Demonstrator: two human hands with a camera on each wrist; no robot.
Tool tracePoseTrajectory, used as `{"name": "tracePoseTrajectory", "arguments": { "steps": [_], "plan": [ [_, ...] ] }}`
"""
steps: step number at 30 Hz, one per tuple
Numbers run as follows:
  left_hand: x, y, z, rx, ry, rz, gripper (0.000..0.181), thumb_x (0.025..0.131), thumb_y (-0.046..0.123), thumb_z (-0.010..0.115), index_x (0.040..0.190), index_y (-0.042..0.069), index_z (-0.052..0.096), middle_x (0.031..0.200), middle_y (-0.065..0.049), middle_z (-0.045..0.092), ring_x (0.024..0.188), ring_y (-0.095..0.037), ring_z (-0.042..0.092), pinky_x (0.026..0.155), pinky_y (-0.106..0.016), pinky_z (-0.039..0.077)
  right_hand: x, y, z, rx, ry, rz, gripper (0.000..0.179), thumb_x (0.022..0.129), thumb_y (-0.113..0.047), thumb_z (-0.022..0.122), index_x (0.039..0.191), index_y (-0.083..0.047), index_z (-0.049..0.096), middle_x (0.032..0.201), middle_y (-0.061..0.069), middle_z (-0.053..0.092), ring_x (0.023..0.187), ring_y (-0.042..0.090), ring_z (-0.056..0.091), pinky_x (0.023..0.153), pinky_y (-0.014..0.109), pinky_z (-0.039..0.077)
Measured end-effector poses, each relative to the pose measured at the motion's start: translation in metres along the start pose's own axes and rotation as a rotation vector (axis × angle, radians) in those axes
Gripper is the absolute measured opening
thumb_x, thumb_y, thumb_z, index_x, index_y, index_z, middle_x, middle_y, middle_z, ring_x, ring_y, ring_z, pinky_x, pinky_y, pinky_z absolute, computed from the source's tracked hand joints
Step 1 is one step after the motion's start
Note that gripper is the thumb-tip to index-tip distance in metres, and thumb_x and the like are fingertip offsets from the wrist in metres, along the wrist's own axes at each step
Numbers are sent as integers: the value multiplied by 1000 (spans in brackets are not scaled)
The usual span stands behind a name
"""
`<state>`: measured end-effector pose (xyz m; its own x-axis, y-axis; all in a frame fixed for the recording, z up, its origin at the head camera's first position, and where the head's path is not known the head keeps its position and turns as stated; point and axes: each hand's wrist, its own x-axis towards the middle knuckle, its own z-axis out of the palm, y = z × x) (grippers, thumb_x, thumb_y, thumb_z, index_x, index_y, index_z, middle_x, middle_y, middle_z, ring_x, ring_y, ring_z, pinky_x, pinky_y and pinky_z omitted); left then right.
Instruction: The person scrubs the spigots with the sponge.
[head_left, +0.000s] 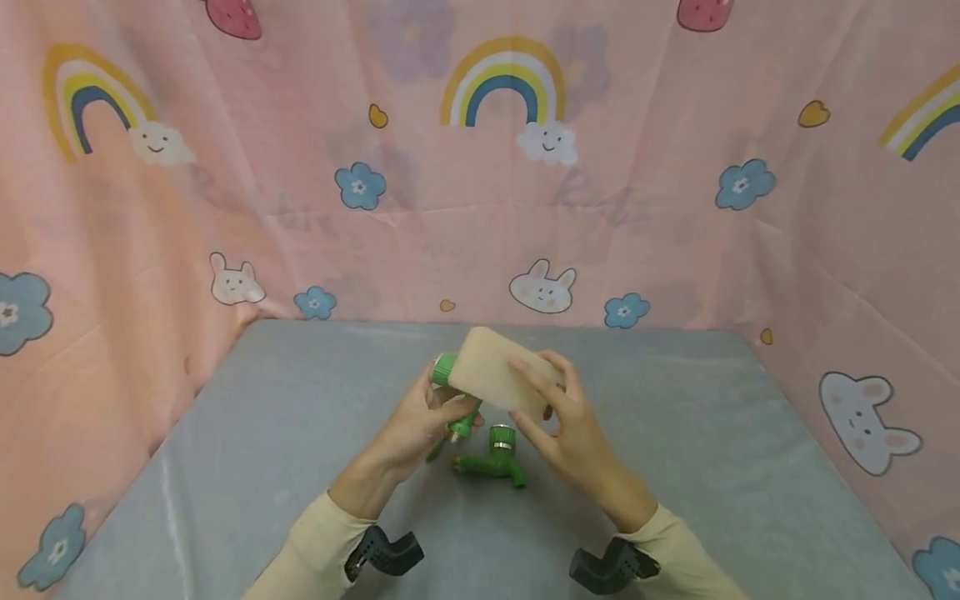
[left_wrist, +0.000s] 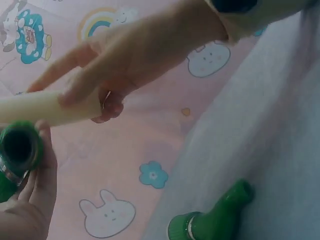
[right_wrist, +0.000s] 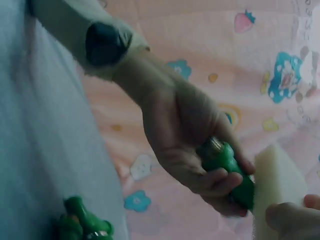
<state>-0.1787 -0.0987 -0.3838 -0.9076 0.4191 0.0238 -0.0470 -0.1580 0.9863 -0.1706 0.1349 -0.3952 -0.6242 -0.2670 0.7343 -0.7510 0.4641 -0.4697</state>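
Note:
My left hand (head_left: 412, 427) grips a green plastic tap (head_left: 444, 369) with a ribbed knob and a brass-coloured threaded end. In the left wrist view that tap's dark round opening (left_wrist: 19, 145) faces the camera. A cream rectangular sponge (head_left: 491, 371) is held by my right hand (head_left: 573, 429), thumb on one side and fingers spread over the other. The sponge's left end lies right at the tap's knob. Below the hands, a second green tap (head_left: 487, 467) with a silver ring rests on the table; it also shows in the right wrist view (right_wrist: 90, 222).
A grey cloth covers the table (head_left: 300, 517). Pink printed curtain (head_left: 480, 225) hangs behind the table and along both sides. Black wrist mounts (head_left: 386, 552) sit on both cream sleeves, near the table's front.

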Motion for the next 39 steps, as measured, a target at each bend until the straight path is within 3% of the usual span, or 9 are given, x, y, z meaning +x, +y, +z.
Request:
{"name": "tracePoseTrajectory", "arguments": {
  "steps": [6,8,10,14,21,24,29,34,39],
  "plan": [
    [2,-3,2,-61,72,-69,51,102,11,58,148,0,39,110,5,75,84,-5,70,75,-19,54,5,14,-13,-29,175,217,62,87,2,73,145,-9,53,136,24,45,80,10,43,55,16,37],
    [2,-4,2,-81,65,-78,47,103,11,56,144,-5,42,105,9,75,84,-4,69,74,-17,52,5,12,-17,14,187,202,64,87,4,72,146,-8,51,138,24,45,85,11,44,57,15,39],
    [1,-4,3,-91,36,-67,45,105,13,54,144,-6,42,104,9,75,84,-4,70,73,-16,53,4,4,-17,70,132,138,66,87,4,72,147,-9,51,141,24,43,92,14,47,60,16,42],
    [-1,-2,5,-95,-17,-31,48,106,18,54,148,3,36,101,4,76,80,-7,73,73,-21,59,4,-7,-9,61,8,41,65,86,0,75,146,-11,53,141,25,43,93,16,49,61,19,44],
    [-2,0,8,-20,27,-9,54,105,18,56,150,14,28,91,3,76,62,-5,65,57,-20,55,8,5,-13,-62,132,252,59,88,-1,74,144,-11,56,136,24,46,73,14,43,57,17,37],
    [-1,-2,8,14,51,-7,53,105,18,56,151,13,30,91,5,76,61,-5,64,55,-20,54,6,1,-14,1,101,194,63,85,1,76,144,-11,56,138,23,46,81,15,49,59,17,42],
    [-3,-2,9,62,54,13,53,103,20,61,149,16,35,89,7,76,61,-7,63,52,-21,51,4,-8,-7,53,-46,63,62,84,1,78,142,-11,59,139,23,46,86,15,50,59,22,45],
    [-5,1,11,66,64,32,55,102,13,60,152,19,36,86,6,75,57,-6,56,43,-17,41,6,6,-10,-19,62,215,58,86,0,76,141,-10,59,133,23,48,71,13,44,55,21,39],
    [-4,0,12,97,30,36,53,102,11,59,151,14,41,85,6,75,55,-5,50,42,-17,38,7,12,-17,81,91,275,62,87,1,73,145,-11,55,137,21,49,85,17,50,61,18,45]
  ]
}}
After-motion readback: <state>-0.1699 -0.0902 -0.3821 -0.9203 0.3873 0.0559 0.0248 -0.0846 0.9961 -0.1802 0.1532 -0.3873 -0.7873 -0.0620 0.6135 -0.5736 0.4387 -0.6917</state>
